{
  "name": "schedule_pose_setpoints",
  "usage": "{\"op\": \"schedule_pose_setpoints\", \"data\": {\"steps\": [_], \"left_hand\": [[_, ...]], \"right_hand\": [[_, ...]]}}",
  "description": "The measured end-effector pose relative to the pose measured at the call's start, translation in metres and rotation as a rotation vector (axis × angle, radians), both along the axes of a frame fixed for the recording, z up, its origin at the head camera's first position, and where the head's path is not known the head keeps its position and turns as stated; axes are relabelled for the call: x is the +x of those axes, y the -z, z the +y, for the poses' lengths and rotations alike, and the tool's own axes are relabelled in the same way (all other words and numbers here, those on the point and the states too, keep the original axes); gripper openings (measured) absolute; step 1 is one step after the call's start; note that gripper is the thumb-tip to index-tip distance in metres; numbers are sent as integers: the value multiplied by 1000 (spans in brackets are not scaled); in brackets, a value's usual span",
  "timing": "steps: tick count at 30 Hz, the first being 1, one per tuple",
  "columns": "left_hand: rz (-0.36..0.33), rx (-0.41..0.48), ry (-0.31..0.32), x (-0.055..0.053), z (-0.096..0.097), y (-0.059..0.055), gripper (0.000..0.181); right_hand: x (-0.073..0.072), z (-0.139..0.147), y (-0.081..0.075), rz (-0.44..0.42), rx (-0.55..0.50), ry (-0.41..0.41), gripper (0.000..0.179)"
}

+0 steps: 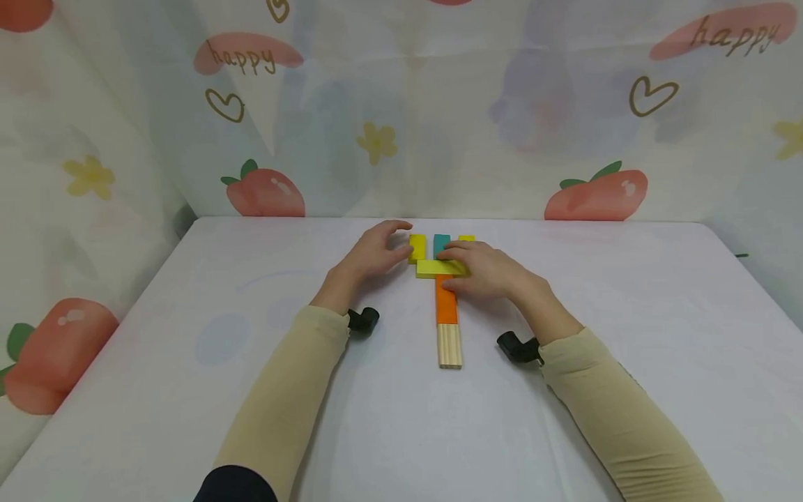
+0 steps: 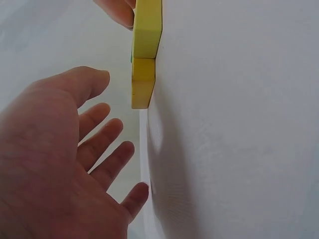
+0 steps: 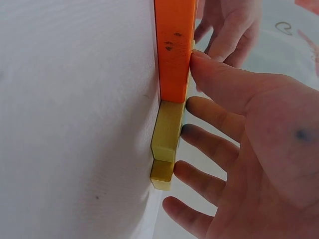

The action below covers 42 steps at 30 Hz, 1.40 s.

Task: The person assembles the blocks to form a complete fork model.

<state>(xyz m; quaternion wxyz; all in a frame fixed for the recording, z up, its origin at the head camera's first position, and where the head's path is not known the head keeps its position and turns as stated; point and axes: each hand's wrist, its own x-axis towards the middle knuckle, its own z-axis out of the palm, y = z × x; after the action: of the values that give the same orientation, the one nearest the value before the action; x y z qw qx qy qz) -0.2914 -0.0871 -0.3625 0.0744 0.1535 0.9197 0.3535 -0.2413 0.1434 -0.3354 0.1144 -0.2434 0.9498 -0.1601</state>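
Observation:
Flat blocks lie together on the white table. A plain striped wooden block (image 1: 449, 346) is nearest, with an orange block (image 1: 446, 305) end to end beyond it. Across the orange block's far end lies a yellow-green block (image 1: 431, 269). Beyond that stand a yellow block (image 1: 417, 249) on the left, a teal block (image 1: 442, 244) in the middle and another yellow block (image 1: 466, 238), partly hidden. My right hand (image 1: 492, 270) rests its fingers on the blocks, its thumb at the orange one (image 3: 174, 55). My left hand (image 1: 370, 252), fingers spread, is beside the left yellow block, holding nothing.
A white cloth covers the table (image 1: 251, 411). A patterned curtain (image 1: 439, 139) hangs behind its far edge and along the sides. Each wrist carries a small black camera mount, one at the left wrist (image 1: 364, 320) and one at the right wrist (image 1: 518, 347).

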Motion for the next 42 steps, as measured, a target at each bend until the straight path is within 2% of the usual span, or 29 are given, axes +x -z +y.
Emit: {"op": "schedule_pose_setpoints", "data": {"steps": [10, 21, 27, 33, 42], "left_hand": [[63, 10, 1, 5, -2, 0, 50], [118, -24, 25, 11, -2, -3, 51], [170, -54, 44, 14, 0, -5, 52], [212, -93, 55, 18, 2, -11, 53], [269, -129, 71, 32, 3, -15, 54]], "right_hand": [[-1, 1, 1, 9, -24, -10, 50], [-2, 5, 2, 21, -56, -12, 53], [2, 7, -3, 30, -70, 25, 59], [3, 10, -8, 55, -73, 53, 61], [8, 16, -9, 103, -103, 97, 59]]}}
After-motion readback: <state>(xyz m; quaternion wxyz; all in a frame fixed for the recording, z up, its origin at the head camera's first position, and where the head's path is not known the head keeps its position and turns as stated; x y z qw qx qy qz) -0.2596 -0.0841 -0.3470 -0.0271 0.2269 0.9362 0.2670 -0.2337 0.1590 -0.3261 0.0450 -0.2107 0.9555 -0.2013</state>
